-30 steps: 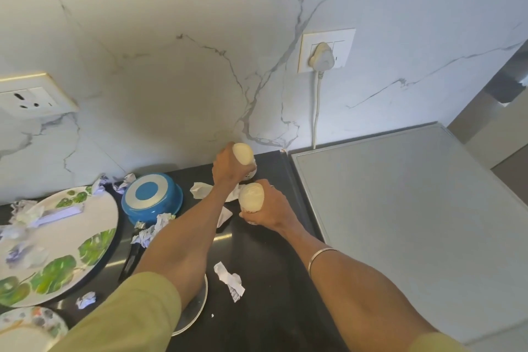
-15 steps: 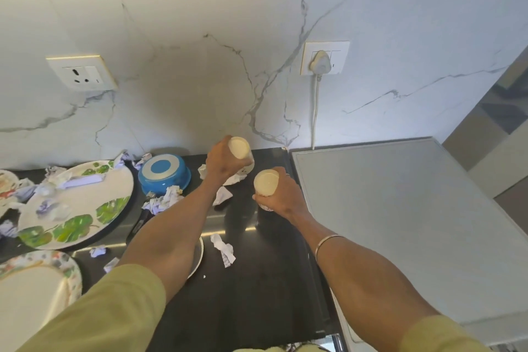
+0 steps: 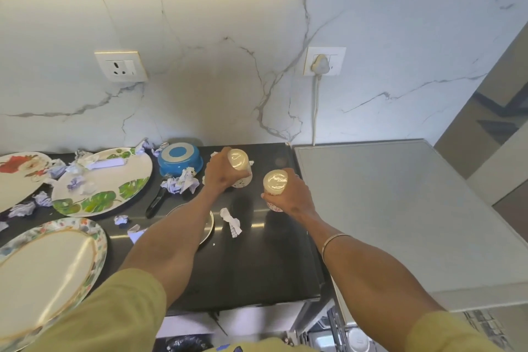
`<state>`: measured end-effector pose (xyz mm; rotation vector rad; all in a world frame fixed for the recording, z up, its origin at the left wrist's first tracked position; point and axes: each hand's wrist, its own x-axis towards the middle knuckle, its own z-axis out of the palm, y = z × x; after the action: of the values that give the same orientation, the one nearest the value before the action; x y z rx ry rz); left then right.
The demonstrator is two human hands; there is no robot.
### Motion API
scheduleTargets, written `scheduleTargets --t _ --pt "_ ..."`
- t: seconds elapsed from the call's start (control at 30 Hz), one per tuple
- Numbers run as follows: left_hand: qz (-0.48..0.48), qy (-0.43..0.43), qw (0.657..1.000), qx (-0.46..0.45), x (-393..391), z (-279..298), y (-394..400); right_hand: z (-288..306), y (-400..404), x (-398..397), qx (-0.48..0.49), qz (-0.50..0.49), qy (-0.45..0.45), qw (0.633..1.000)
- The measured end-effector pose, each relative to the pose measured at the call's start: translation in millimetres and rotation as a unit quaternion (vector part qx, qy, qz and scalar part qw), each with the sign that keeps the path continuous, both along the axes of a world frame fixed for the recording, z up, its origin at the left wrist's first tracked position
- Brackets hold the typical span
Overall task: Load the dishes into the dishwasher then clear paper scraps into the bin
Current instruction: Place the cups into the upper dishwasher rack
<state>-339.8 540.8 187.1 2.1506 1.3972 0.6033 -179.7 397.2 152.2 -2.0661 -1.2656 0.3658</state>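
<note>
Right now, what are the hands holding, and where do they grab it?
Each holds a cup, upside down, by its side. The left hand wraps one cup; the right hand wraps the other cup.

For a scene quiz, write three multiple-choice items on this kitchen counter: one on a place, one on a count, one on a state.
1. Where does the blue bowl sit?
A. At the back of the counter, left of the left hand
B. On the grey appliance top
C. On the leaf plate

2. How many cups are being held?
A. One
B. Two
C. Three

3. How is the right wall socket?
A. Empty
B. Covered with tape
C. Has a plug in it

Answers:
1. A: the bowl rests upside down on the black counter near the wall, left of the left hand.
2. B: the left hand grips one cup and the right hand grips another cup.
3. C: a white plug sits in it, its cord hanging down.
</note>
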Motion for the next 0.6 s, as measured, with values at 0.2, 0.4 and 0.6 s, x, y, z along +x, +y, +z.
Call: scheduleTargets --t 0.2,0.4,0.6 --pt "-0.039 -0.006 0.999 0.023 -31.3 8.4 -33.5 6.5 -44.8 -44.2 -0.007 -0.019 -0.021 1.000" --pt "-0.073 -0.010 0.997 0.017 -59.9 7.0 -90.6 1.1 -103.4 -96.8 0.008 -0.080 0.007 0.997" --pt "-0.117 -0.019 0.993 -0.006 -77.2 -8.6 -160.4 -5.2 -178.7 -130.6 -0.003 -0.162 0.032 0.986"
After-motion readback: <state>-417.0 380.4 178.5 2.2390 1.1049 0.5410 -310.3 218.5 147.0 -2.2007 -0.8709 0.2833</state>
